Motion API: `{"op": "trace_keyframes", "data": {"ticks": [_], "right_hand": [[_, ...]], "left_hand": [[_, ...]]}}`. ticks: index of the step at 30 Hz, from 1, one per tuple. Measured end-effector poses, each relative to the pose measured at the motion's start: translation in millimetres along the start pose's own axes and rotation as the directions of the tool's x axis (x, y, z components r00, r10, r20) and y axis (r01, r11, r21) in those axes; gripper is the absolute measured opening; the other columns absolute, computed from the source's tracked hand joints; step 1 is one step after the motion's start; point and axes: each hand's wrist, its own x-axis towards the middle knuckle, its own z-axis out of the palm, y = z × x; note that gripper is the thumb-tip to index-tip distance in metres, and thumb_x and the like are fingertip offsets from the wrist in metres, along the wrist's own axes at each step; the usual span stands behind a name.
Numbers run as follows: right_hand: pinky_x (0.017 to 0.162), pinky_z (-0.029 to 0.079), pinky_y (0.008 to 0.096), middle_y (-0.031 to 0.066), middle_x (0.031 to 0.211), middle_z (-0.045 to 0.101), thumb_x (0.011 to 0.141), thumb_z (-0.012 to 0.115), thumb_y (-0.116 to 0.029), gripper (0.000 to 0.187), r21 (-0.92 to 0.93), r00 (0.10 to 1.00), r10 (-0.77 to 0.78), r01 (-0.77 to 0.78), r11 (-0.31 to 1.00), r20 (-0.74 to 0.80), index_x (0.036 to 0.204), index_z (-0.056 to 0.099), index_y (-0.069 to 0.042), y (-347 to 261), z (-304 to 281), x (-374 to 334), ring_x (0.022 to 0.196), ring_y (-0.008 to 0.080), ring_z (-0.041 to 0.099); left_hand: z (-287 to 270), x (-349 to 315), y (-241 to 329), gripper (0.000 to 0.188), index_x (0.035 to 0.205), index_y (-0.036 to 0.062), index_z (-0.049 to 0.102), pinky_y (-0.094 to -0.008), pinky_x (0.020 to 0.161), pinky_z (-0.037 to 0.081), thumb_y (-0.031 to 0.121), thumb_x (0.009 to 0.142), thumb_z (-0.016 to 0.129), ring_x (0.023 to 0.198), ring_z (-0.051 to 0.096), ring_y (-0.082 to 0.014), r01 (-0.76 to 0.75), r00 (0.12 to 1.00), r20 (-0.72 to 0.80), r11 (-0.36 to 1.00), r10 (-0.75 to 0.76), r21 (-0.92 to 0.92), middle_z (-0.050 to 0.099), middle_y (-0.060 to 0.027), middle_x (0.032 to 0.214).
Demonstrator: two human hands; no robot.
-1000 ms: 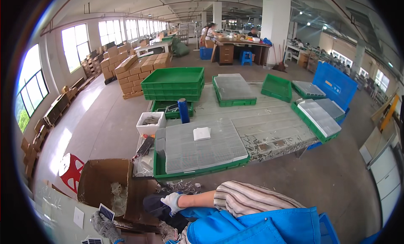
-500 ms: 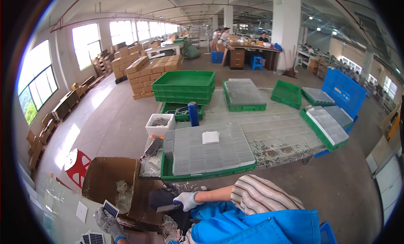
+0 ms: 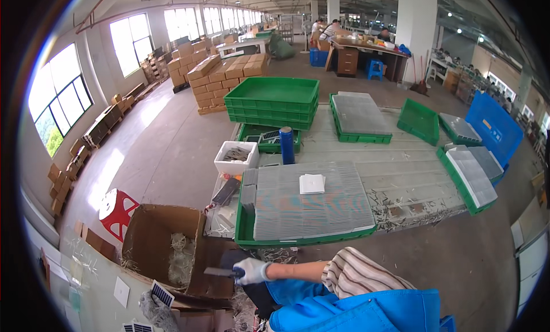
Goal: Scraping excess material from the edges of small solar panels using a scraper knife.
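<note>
My left hand (image 3: 156,311), in a grey knit glove, is closed on a small solar panel (image 3: 162,294) with dark cells and a white edge. More such panels (image 3: 136,327) lie beside it at the lower edge, and a white square card (image 3: 121,292) rests on the pale tabletop to its left. In a white glove, my right hand (image 3: 252,271) grips the dark handle of a knife (image 3: 219,272); its flat blade points left, above the dark cloth on my lap. The knife and the panel are well apart.
A cardboard box (image 3: 137,234) with clear scraps stands between the tables. Ahead, a green tray (image 3: 306,240) holds rows of pale sheets, with white cards (image 3: 311,184) on top. Behind are a blue cylinder (image 3: 287,146), a white foam box (image 3: 229,167) and stacked green crates (image 3: 272,103). A red stool (image 3: 117,212) stands left.
The view has shifted, so the tables sit farther right and the background higher. My right hand has tilted the knife from sloping down to nearly level. My left hand still holds the solar panel.
</note>
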Motion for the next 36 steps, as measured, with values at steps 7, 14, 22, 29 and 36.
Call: {"op": "trace_keyframes", "data": {"ticks": [7, 14, 22, 29, 36], "right_hand": [[0.060, 0.051, 0.0303, 0.0050, 0.072, 0.066, 0.075, 0.071, -0.024, 0.021, 0.318, 0.985, -0.044, -0.012, 0.948, 0.169, 0.084, 0.064, -0.007, 1, 59, 45, 0.062, 0.0142, 0.063], [0.045, 0.044, 0.0247, -0.0010, 0.064, 0.057, 0.081, 0.072, -0.025, 0.022, 0.492, 0.959, 0.076, -0.207, 0.846, 0.273, 0.085, 0.060, -0.007, -47, 96, 107, 0.051, 0.0074, 0.053], [0.047, 0.049, 0.0237, -0.0008, 0.076, 0.063, 0.082, 0.065, -0.014, 0.012, 0.606, 0.954, 0.036, -0.217, 0.766, 0.297, 0.091, 0.062, -0.007, -71, 141, 139, 0.059, 0.0056, 0.055], [0.051, 0.047, 0.0222, -0.0012, 0.078, 0.064, 0.083, 0.063, -0.008, 0.009, 0.617, 0.961, 0.042, -0.209, 0.759, 0.274, 0.091, 0.060, -0.007, -60, 148, 147, 0.062, 0.0053, 0.056], [0.048, 0.048, 0.0231, -0.0009, 0.079, 0.064, 0.084, 0.063, -0.010, 0.008, 0.642, 0.957, 0.054, -0.231, 0.731, 0.284, 0.091, 0.060, -0.006, -58, 144, 142, 0.058, 0.0062, 0.055]], "left_hand": [[-5, 17, 9, 0.016, 0.098, 0.0028, 0.062, -0.0430, 0.090, 0.042, 0.008, 0.085, 0.055, 0.096, 0.056, -0.0347, 0.011, 0.988, 0.155, 1.000, -0.015, 0.027, 0.061, -0.0173, 0.100], [15, 35, 5, 0.016, 0.100, 0.0040, 0.062, -0.0453, 0.092, 0.041, 0.010, 0.087, 0.054, 0.101, 0.054, -0.0365, 0.037, 0.991, 0.123, 0.992, -0.052, 0.121, 0.061, -0.0187, 0.102], [7, 37, 17, 0.021, 0.104, 0.0021, 0.061, -0.0445, 0.092, 0.040, 0.010, 0.085, 0.053, 0.102, 0.053, -0.0366, 0.058, 0.983, 0.168, 0.994, -0.072, 0.091, 0.059, -0.0188, 0.106], [-1, 41, 18, 0.022, 0.103, 0.0017, 0.061, -0.0442, 0.090, 0.041, 0.011, 0.085, 0.053, 0.099, 0.053, -0.0365, 0.084, 0.979, 0.177, 0.994, -0.096, 0.073, 0.059, -0.0190, 0.104], [7, 40, 23, 0.027, 0.111, 0.0015, 0.060, -0.0444, 0.093, 0.040, 0.016, 0.089, 0.052, 0.103, 0.054, -0.0366, 0.034, 0.980, 0.189, 0.988, -0.062, 0.147, 0.060, -0.0199, 0.107]]}}
